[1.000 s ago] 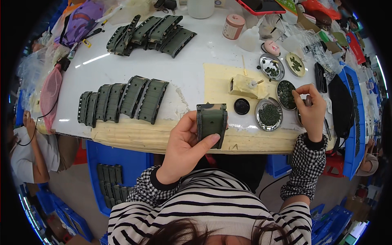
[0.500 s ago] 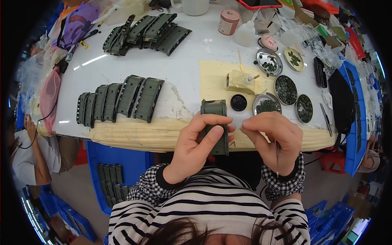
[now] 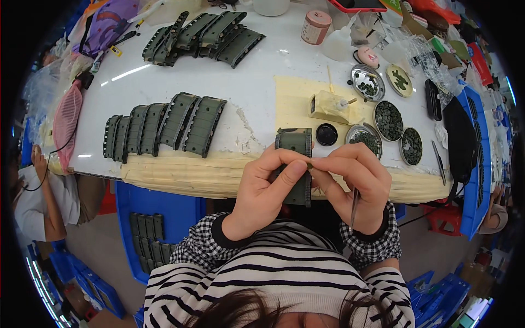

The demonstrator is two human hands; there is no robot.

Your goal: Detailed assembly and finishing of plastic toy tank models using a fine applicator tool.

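My left hand (image 3: 257, 186) is closed around a dark green, slightly curved plastic part (image 3: 294, 141) with ridged long edges, held upright over the table's front edge. My right hand (image 3: 361, 175) meets the left fingertips at the part's right edge. Its thumb and forefinger pinch a tiny green piece (image 3: 310, 165), mostly covered by the fingers. A thin metal tool (image 3: 354, 206) rests in the right palm, pointing down toward the wrist. Past the hands lie round tins of small dark green pieces, the nearest a silver dish (image 3: 364, 131).
Similar green parts stand in a row (image 3: 205, 127) on the left, with a heap (image 3: 229, 35) behind. A tape-wrapped block (image 3: 328, 107) holds a small bottle. A round black cap (image 3: 327, 134), a pen-like tool (image 3: 439, 163) and a blue crate (image 3: 126, 218) surround the work area.
My right hand has moved left, and its fingertips now touch the left fingertips at the part's edge. The left hand keeps its hold. The whole view has shifted slightly.
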